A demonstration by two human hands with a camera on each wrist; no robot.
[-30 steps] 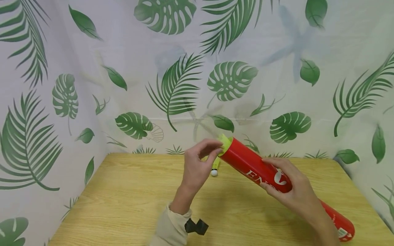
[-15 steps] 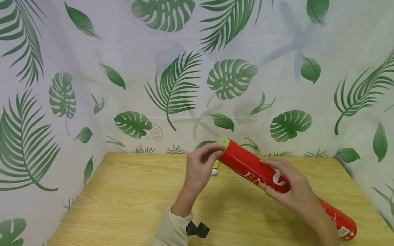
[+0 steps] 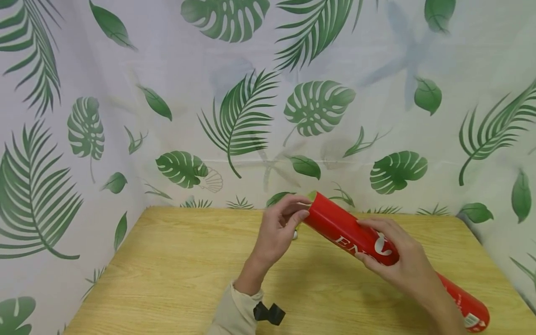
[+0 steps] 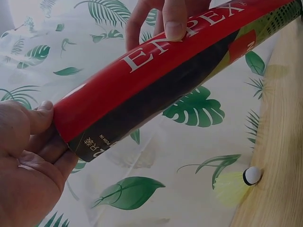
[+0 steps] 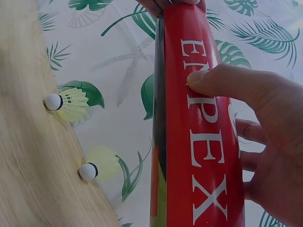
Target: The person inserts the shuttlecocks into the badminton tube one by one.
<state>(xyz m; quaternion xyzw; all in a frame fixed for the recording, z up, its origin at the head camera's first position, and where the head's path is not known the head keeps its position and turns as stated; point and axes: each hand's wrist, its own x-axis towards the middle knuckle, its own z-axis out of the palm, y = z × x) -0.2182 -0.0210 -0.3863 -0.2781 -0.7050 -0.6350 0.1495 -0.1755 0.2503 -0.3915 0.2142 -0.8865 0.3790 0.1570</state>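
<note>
A long red badminton shuttlecock tube with white EMPEX lettering slants above the table. My right hand grips it around its middle, with the thumb on the lettering in the right wrist view. Below that hand the tube's far end shows at lower right. My left hand is at the raised mouth: fingers reach into it and the thumb touches the rim in the left wrist view. A yellow-green edge shows at the mouth; what the hidden fingertips touch inside cannot be told.
Two yellow shuttlecocks with white heads, a farther shuttlecock and a nearer shuttlecock, lie on the wooden table near its back edge. A leaf-patterned cloth hangs behind and at the sides.
The yellow-green shuttlecock feathers that stuck out of the tube's mouth have sunk inside. My left hand has moved right and its fingers have gone in after them. The right hand holds its grip.
</note>
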